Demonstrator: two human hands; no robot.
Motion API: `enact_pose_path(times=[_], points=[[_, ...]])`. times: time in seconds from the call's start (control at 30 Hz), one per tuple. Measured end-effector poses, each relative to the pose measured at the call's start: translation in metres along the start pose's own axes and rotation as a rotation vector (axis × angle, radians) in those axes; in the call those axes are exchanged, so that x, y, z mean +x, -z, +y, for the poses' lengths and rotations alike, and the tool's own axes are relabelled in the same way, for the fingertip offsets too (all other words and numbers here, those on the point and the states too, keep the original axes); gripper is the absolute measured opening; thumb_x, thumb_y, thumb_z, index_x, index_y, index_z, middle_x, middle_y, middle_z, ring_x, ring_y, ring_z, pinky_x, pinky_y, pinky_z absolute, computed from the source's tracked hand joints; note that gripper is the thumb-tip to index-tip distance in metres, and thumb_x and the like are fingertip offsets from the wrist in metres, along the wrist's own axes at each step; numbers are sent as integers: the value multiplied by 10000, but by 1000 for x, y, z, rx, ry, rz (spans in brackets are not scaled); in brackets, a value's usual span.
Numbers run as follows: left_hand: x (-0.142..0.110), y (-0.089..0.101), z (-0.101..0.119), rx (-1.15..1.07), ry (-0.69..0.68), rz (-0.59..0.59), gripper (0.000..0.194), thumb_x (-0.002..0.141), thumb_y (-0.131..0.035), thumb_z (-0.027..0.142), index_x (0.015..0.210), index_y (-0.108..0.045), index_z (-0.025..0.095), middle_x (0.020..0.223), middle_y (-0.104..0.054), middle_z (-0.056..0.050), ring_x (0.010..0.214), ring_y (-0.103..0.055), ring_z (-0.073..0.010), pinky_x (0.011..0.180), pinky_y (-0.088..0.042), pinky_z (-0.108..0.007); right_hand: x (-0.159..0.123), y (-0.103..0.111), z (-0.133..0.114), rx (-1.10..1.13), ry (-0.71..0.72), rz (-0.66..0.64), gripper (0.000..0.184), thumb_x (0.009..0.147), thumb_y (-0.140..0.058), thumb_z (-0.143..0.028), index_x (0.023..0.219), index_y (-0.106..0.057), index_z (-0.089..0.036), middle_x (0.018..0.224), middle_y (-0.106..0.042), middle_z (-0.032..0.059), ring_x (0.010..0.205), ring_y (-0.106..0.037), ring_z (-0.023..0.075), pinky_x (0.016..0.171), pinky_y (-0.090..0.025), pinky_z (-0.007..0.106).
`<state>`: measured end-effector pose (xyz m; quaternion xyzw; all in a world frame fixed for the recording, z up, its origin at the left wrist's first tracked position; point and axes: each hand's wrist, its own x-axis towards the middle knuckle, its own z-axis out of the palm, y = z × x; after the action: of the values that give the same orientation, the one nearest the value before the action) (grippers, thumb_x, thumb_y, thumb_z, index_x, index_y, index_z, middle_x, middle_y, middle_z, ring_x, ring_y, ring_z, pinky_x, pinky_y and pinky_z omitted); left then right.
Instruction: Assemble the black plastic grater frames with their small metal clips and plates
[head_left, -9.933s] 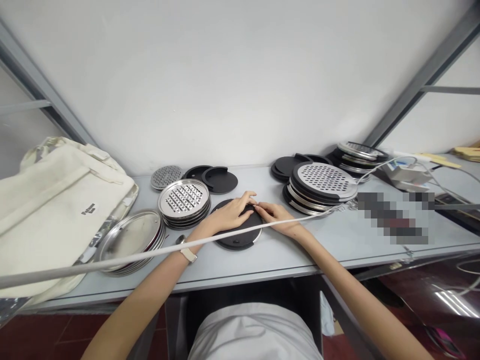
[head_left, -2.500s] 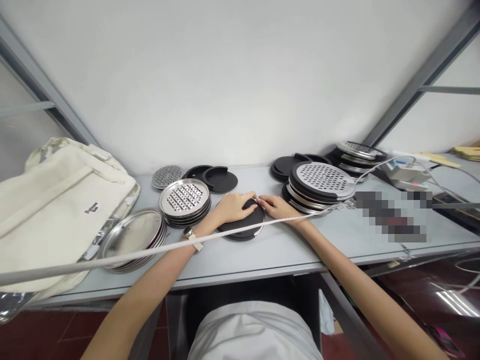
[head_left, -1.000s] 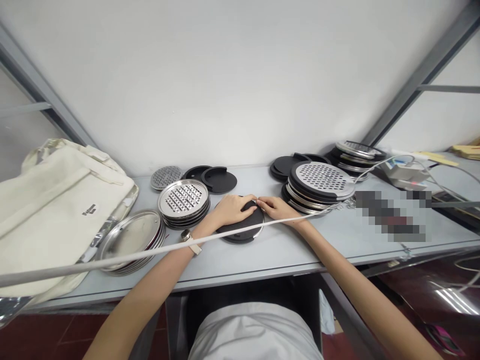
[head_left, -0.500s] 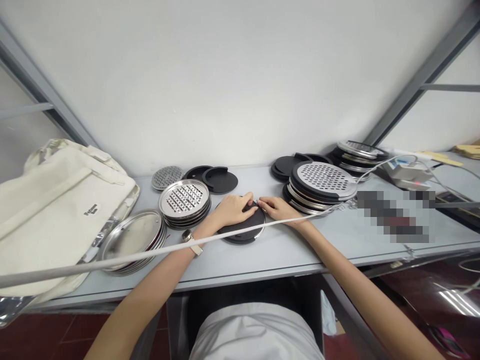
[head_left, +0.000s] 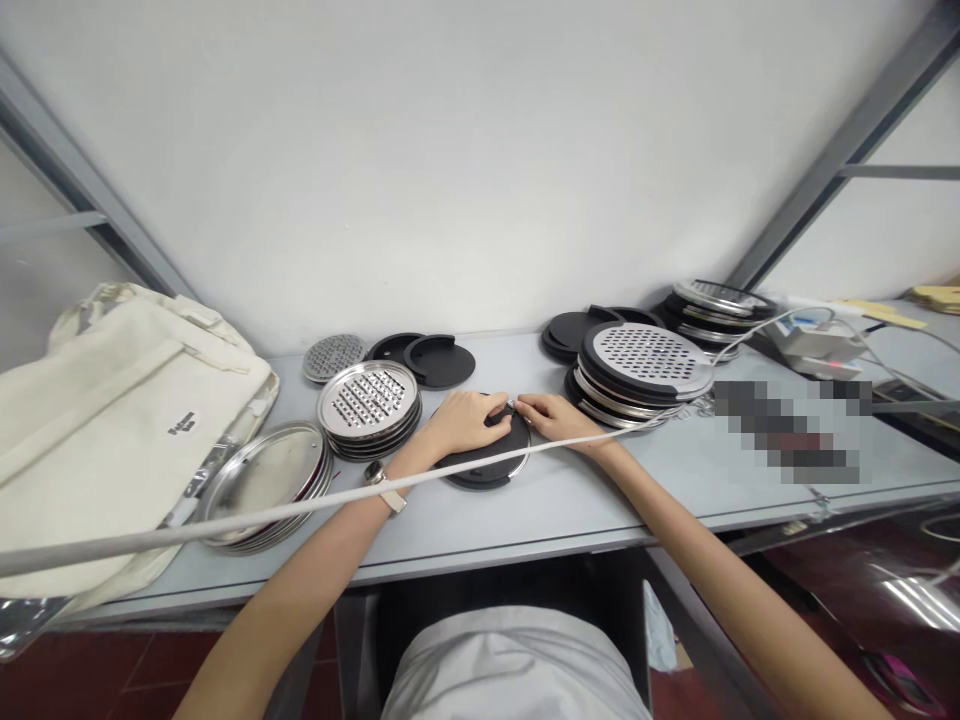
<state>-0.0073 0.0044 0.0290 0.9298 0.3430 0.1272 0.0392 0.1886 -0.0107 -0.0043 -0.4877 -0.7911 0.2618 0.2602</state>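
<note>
A round black disc [head_left: 487,470] with a thin metal rim lies on the table in front of me. My left hand [head_left: 471,420] rests on its upper left part, thumb and forefinger curled together near the far edge. At the disc's upper right edge, my right hand [head_left: 549,414] has its fingertips closed on a small shiny metal piece [head_left: 511,404], whose exact kind is too small to make out. The fingertips of both hands nearly meet there. My left hand and forearm hide part of the disc.
Grater discs [head_left: 369,400] are stacked on the left, beside plain metal discs [head_left: 270,475] and a cream bag [head_left: 112,420]. Black discs [head_left: 442,360] lie behind. Another grater stack [head_left: 649,360] stands right, near small wire rings [head_left: 703,404]. A pale cord [head_left: 300,502] crosses the view.
Hardly anything differs. Both hands stay at the same edge of the black disc, with only slight shifts of the fingers, and the view has tilted a little.
</note>
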Motion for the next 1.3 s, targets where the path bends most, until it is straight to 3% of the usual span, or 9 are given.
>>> enact_pose_path(times=[0.4, 0.63, 1.3], points=[[0, -1, -2, -16, -45, 16, 255, 875, -418, 393, 791, -554, 195, 695, -621, -11, 610, -540, -156, 559, -294, -258, -1, -2, 0, 77, -6, 20, 396, 898, -342, -479, 628, -354, -190, 577, -312, -52, 546, -322, 93, 515, -248, 232], [0, 1, 0, -1, -17, -24, 260, 879, -420, 398, 820, -568, 192, 734, -641, -24, 647, -571, -163, 581, -332, -254, -1, -3, -1, 108, -16, 46, 314, 889, -378, -456, 718, -395, -193, 599, -371, -51, 556, -348, 99, 524, -283, 229], [0, 1, -1, -19, -12, -19, 255, 881, -425, 392, 840, -585, 198, 743, -644, -24, 657, -573, -162, 591, -343, -251, 0, -2, -1, -59, 0, 54, 406, 916, -321, -463, 634, -406, -184, 563, -390, -41, 553, -368, 106, 542, -266, 239]])
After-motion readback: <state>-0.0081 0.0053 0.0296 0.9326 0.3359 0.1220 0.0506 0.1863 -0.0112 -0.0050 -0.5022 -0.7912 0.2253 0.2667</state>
